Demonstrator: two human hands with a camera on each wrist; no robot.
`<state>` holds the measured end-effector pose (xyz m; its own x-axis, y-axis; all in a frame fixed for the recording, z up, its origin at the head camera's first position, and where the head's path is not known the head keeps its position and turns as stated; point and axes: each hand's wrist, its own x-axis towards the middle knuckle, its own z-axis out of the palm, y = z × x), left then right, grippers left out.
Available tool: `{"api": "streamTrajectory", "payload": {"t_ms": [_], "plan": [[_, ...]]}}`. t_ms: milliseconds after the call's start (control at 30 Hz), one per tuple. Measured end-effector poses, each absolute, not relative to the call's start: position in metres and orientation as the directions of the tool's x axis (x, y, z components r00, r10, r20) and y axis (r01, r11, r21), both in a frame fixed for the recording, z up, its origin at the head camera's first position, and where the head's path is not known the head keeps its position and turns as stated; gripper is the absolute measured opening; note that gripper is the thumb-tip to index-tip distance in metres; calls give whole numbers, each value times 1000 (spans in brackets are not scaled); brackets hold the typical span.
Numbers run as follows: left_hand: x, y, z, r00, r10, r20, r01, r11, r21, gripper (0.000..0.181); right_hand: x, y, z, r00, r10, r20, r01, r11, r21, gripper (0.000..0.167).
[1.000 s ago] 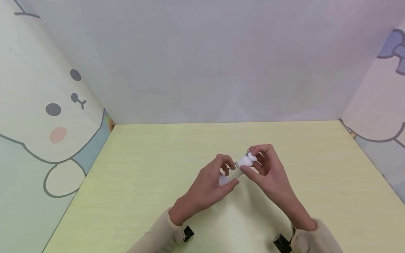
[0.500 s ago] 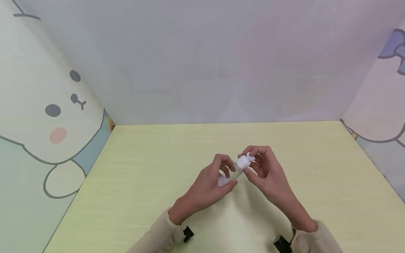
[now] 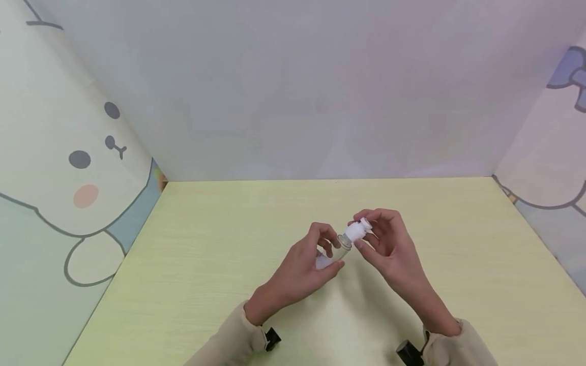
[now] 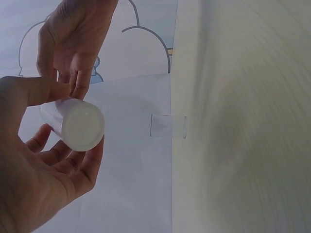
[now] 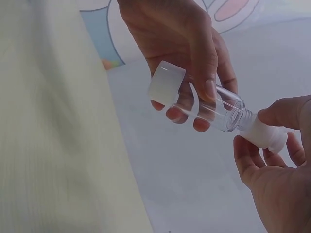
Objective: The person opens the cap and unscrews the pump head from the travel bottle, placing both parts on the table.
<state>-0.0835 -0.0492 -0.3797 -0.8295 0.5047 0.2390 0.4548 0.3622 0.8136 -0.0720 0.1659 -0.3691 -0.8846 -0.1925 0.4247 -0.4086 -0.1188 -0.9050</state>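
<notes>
A small clear bottle (image 5: 221, 111) with a milky white base (image 5: 166, 85) is held tilted above the table. My left hand (image 3: 297, 264) grips it round the body, thumb on the near side and fingers on the far side. At its upper end is a white cap (image 3: 356, 231) with a narrower, flared top, which my right hand (image 3: 393, 249) pinches between thumb and fingers. Screw threads on the bottle's neck (image 5: 246, 118) show below the cap in the right wrist view. From the left wrist view, the round base (image 4: 83, 126) faces the camera and hides the cap.
Below the hands spreads a pale yellow tabletop (image 3: 206, 229). A plain grey-white wall (image 3: 293, 101) rises at its back edge, and side panels with cartoon animals (image 3: 82, 203) stand left and right. Clear tape (image 4: 167, 126) sits at the wall's foot.
The right fingers have shifted around the white cap, and it has moved slightly up and right from the bottle. More of the neck shows now. My left hand has kept its hold.
</notes>
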Motion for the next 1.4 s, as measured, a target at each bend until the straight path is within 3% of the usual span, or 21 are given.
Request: {"api": "streamTrajectory", "payload": {"t_ms": [900, 1100, 1400], "plan": [[-78, -59, -382, -842, 470, 266, 464, 377, 802, 51, -83, 160, -364, -884, -129, 449, -452, -5, -892, 44], [-75, -68, -382, -838, 469, 280, 473, 366, 801, 52, -91, 152, -365, -870, -124, 477, -492, 169, -854, 44], [-75, -82, -384, -778, 488, 396, 567, 273, 777, 54, -104, 143, -375, -750, -248, 613, -632, 542, -554, 41]]}}
